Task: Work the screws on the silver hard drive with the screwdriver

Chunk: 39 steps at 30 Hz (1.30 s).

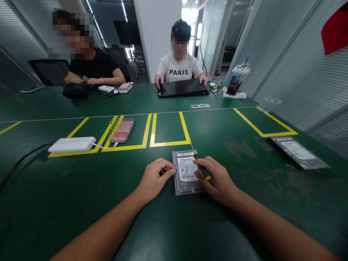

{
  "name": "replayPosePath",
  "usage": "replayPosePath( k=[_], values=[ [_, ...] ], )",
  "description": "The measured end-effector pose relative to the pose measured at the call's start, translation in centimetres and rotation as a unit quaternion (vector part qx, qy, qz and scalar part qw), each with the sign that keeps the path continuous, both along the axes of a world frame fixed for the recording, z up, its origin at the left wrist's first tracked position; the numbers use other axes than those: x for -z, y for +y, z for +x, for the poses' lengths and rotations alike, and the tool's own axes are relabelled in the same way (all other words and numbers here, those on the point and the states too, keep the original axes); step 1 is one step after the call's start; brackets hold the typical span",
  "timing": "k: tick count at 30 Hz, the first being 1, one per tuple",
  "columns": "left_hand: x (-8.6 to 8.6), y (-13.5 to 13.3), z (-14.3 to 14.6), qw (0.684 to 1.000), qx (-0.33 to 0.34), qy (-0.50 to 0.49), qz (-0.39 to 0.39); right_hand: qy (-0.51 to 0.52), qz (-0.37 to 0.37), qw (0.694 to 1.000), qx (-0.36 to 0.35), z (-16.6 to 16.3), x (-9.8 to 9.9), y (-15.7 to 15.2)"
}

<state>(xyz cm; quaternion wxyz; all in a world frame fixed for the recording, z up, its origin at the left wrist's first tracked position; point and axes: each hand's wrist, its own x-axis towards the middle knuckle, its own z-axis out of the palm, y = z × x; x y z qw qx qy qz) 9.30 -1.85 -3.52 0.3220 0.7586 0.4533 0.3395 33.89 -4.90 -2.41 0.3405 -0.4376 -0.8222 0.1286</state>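
Note:
A silver hard drive [186, 173] with a white label lies flat on the green table, just in front of me. My left hand [155, 177] is curled shut against the drive's left edge, fingertips pinched at its side; whether it holds anything small I cannot make out. My right hand [217, 181] rests on the drive's right side and is closed round a screwdriver [201, 167] with a black and yellow handle. The thin shaft points away from me, past the drive's far right corner.
Yellow tape boxes [168, 143] mark the table beyond the drive. A white power bank [72, 144] with a cable lies left, a bagged flat item [299, 151] right. Two people sit opposite; one has hands on a black laptop [182, 87]. An iced drink cup [237, 80] stands far right.

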Motion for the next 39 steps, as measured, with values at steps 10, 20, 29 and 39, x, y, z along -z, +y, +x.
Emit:
replayPosePath(
  k=[10, 20, 29, 39],
  values=[
    [-0.19, 0.31, 0.45, 1.000, 0.004, 0.016, 0.006, -0.001, 0.000, 1.000, -0.003, 0.01, 0.10, 0.06],
    [-0.31, 0.26, 0.37, 1.000, -0.002, 0.021, -0.004, 0.002, -0.001, 1.000, -0.006, 0.04, -0.03, -0.07],
    [-0.09, 0.45, 0.38, 0.999, -0.009, 0.019, -0.025, 0.001, 0.004, 1.000, -0.008, -0.04, 0.10, 0.09],
    [0.04, 0.44, 0.40, 0.999, -0.005, 0.013, -0.033, -0.006, -0.002, 1.000, -0.007, 0.01, -0.05, 0.06]
  ],
)
